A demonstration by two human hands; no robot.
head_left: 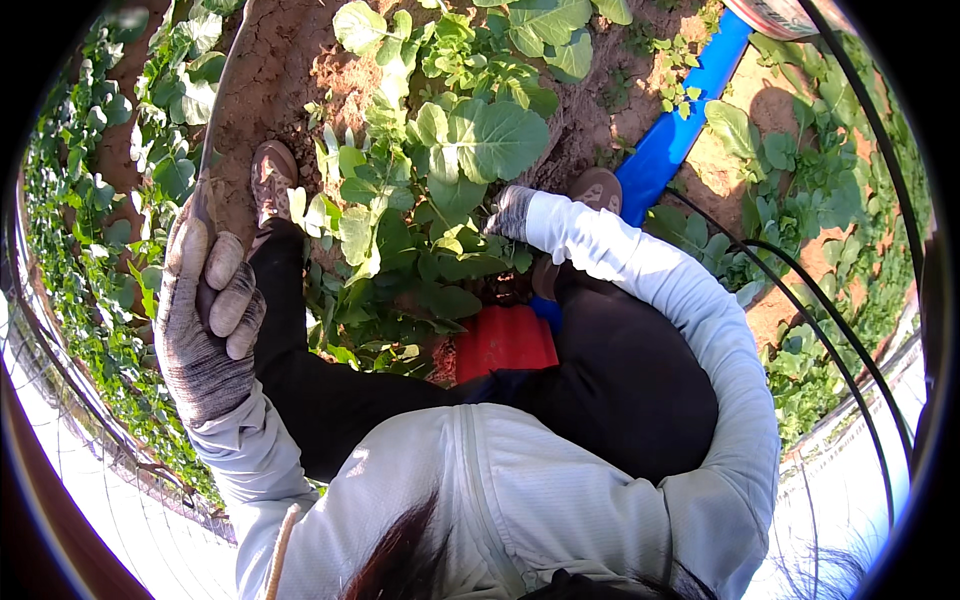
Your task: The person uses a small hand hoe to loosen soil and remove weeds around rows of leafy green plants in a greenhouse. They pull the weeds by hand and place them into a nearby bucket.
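My left hand [212, 315], in a grey knitted glove with pale coated fingers, is closed around the grip of a long, thin, slightly curved tool [214, 130]. It looks like a narrow blade and points away from me past the top edge. My right hand [510, 212], also gloved, reaches in at the right side of a row of leafy green plants [490, 140] between my feet. Leaves cover its fingers, so its grip and anything in it are hidden.
A red ribbed object [505, 345] sits low between my legs. Along the right runs a flat blue hose [680, 135], with a pale container [775, 14] at its far end. Black cables or hoops [830, 310] curve at the right. More plants [75, 210] grow at the left.
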